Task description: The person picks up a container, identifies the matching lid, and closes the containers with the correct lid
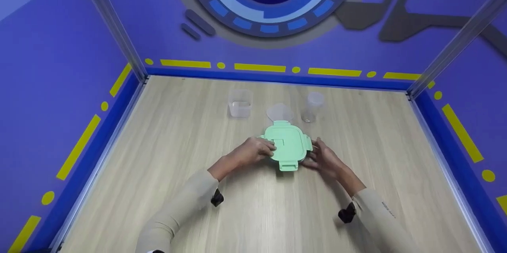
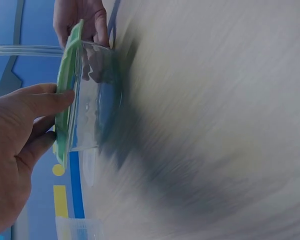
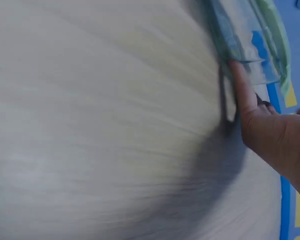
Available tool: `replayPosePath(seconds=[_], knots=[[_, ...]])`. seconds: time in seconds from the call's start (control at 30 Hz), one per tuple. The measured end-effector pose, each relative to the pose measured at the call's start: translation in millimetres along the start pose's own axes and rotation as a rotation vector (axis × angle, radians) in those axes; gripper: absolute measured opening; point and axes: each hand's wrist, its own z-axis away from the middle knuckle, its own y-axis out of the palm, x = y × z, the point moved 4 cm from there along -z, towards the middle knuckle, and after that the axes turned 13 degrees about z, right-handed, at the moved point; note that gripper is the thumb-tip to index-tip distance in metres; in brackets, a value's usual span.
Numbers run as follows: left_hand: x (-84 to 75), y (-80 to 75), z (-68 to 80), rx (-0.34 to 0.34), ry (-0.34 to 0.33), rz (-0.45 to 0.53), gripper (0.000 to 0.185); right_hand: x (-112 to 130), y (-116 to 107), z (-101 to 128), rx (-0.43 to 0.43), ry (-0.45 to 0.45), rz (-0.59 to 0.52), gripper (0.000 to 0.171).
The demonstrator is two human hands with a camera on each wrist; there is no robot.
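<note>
Two hands on one lidded food container

One clear food container (image 1: 288,154) with a mint-green snap lid (image 1: 288,142) sits near the middle of the wooden table (image 1: 166,158), between the two hands. The left hand (image 1: 255,151) rests at its left edge, fingers (image 2: 45,102) laid over the lid rim and curled onto it, as the left wrist view shows. The right hand (image 1: 323,157) is at the right edge; the right wrist view shows a fingertip (image 3: 238,80) pressed against the clear wall just under the lid, but whether the rest of that hand curls round the container I cannot tell.

Judging by the glassy, see-through wall (image 2: 92,100), the box looks rigid and smooth, likely slippery on its sides and possibly breakable if it is glass; it appears to hold nothing, so it should be fairly light. The lid looks like stiff plastic with four hinged latch flaps, one on each side; the near flap (image 1: 288,164) stands out from the rim. The surest hold seems to be at two opposite sides, under the lid's rim, not on the flaps.

Behind it, well apart from the hands, stand three more clear items: one square tub (image 1: 240,103), one flat round lid (image 1: 279,112) and one tall cup (image 1: 313,106).
</note>
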Motion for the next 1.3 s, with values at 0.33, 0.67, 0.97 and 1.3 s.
replayPosePath(seconds=[0.33, 0.67, 0.97, 1.3], knots=[[11.8, -7.7, -9.2, 0.104, -0.291, 0.145, 0.070, 10, 2, -2, -0.048, -0.001, 0.226, 0.073], [34.1, -6.5, -11.4, 0.130, -0.453, 0.268, 0.111, 13, 7, -5, -0.048, 0.035, 0.216, 0.066], [33.9, -12.7, -12.7, 0.163, -0.453, 0.225, 0.113, 16, 12, -4, -0.048, 0.049, 0.220, 0.066], [21.5, 5.1, -20.6, 0.292, -0.435, -0.070, 0.092, 20, 24, -11, -0.033, 0.023, 0.164, 0.066]])
